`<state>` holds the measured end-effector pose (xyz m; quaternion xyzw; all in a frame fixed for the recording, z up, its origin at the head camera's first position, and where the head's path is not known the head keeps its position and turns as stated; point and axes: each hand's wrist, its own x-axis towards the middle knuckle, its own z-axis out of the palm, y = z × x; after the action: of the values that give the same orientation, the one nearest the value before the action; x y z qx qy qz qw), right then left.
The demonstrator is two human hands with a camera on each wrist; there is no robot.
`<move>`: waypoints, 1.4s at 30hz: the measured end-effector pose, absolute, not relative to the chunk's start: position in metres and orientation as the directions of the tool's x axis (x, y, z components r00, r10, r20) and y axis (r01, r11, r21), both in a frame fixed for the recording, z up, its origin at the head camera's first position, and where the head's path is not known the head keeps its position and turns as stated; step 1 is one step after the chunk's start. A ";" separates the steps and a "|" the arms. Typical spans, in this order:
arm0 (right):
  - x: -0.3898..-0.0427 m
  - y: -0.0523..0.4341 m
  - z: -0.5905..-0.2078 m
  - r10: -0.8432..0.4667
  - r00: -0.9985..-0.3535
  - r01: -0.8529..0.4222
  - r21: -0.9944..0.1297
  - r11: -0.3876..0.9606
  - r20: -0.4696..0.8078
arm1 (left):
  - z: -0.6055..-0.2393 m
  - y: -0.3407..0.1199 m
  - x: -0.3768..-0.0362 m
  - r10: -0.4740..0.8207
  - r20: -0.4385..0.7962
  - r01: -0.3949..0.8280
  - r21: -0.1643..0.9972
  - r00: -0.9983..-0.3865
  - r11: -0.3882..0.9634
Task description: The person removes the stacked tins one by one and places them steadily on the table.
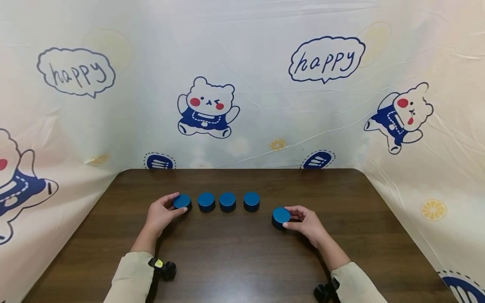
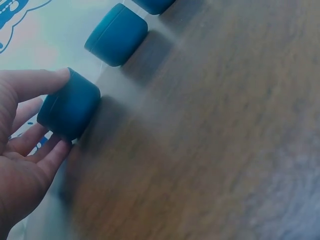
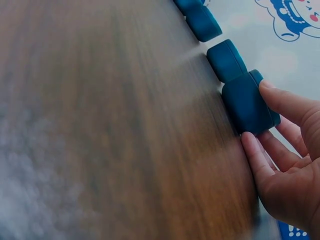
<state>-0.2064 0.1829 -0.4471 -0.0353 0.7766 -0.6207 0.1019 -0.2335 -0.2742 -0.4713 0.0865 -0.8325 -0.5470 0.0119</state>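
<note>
Several round, blue-topped containers with dark sides are on the brown table (image 1: 235, 261). My left hand (image 1: 162, 214) grips the leftmost blue container (image 1: 182, 201), thumb on its near side and fingers behind. In the left wrist view that container (image 2: 72, 107) appears between thumb and fingers. My right hand (image 1: 306, 224) pinches another blue container (image 1: 281, 215), which stands nearer to me than the others. The right wrist view shows this container (image 3: 248, 104) between thumb and fingers. Between the hands stand three more: one container (image 1: 206, 202), a middle container (image 1: 227, 202) and a right container (image 1: 251, 201).
A black wrist camera (image 1: 168, 270) is strapped to the left sleeve, and another wrist camera (image 1: 322, 293) to the right. Beyond the table's far edge hangs a pale printed curtain (image 1: 265, 97) with bears and lettering.
</note>
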 end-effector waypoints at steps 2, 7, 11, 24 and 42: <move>-0.206 0.183 -0.448 -0.180 -0.977 0.071 -0.972 0.225 -0.113 | -0.471 -0.275 -0.234 -0.155 -0.067 -0.123 0.914 -0.986 0.386; -0.208 0.184 -0.452 -0.187 -0.976 0.065 -0.973 0.222 -0.108 | -0.471 -0.276 -0.234 -0.160 -0.058 -0.119 0.907 -0.985 0.404; -0.214 0.187 -0.465 -0.179 -0.978 0.062 -0.974 0.220 -0.103 | -0.471 -0.276 -0.236 -0.161 -0.065 -0.129 0.896 -0.985 0.424; -0.224 0.193 -0.478 -0.166 -0.980 0.069 -0.967 0.246 -0.112 | -0.473 -0.279 -0.241 -0.143 -0.044 -0.110 0.863 -0.989 0.494; -0.224 0.183 -0.460 -0.161 -0.983 0.041 -0.966 0.256 -0.084 | -0.473 -0.281 -0.241 -0.142 -0.029 -0.097 0.859 -0.989 0.502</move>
<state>-0.2239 0.1825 -0.4602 -0.0381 0.7882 -0.6086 0.0829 -0.2408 -0.2809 -0.4727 0.0692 -0.8664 -0.4941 0.0228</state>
